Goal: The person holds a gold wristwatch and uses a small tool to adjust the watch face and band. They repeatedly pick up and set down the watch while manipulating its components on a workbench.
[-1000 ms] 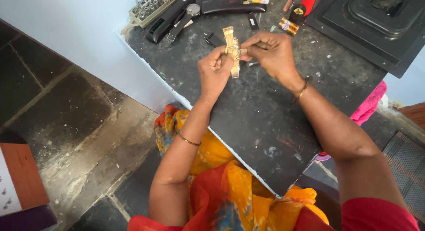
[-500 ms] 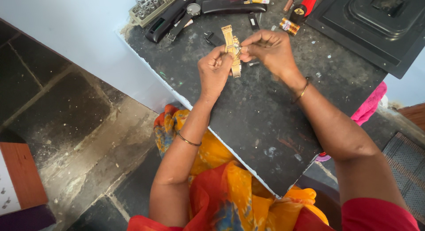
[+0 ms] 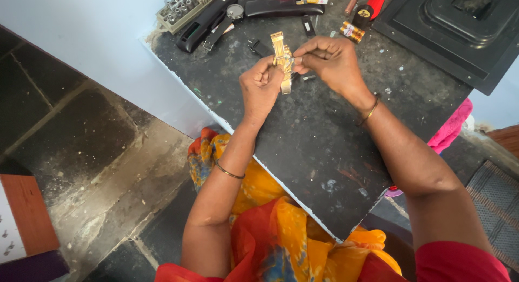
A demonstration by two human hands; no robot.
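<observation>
Your worktop [image 3: 324, 152] is a dark, scuffed board with a pale front edge. At its far side lie a socket set [image 3: 181, 6], black-handled tools [image 3: 208, 22], a small copper-coloured spool [image 3: 352, 31] — and a black moulded tray [image 3: 459, 28] at your right.

small cylinder [image 3: 352, 31] with a gold-and-brown striped label lies at the worktop's [image 3: 324, 152] far edge; no signs or screens.

gold watch band [image 3: 281, 60], black worktop [image 3: 303, 147], orange-red patterned garment [image 3: 270, 233]
</observation>
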